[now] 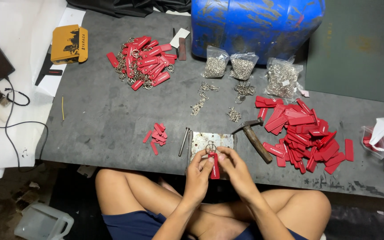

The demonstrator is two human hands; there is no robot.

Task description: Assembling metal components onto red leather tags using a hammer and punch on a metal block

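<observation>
We sit cross-legged at the near edge of the dark work mat, and everything is laid out within arm's reach. Our left hand and right hand meet just in front of the worn metal plate, both closed in a fingertip pinch on one red key tag, which hangs upright with its small metal ring at the top. The fingers are curled in tight, thumbs pressing the tag's sides, so the ring end stays free above the plate

The hammer lies just right of the plate, head toward it, and a steel punch lies at its left edge, which looks handy for striking work there. Blank red tags are heaped to the right, near three clear bags of rings and chain. Tags already fitted with rings pile at the far left, well apart, and a few small red pieces sit left of the punch
</observation>
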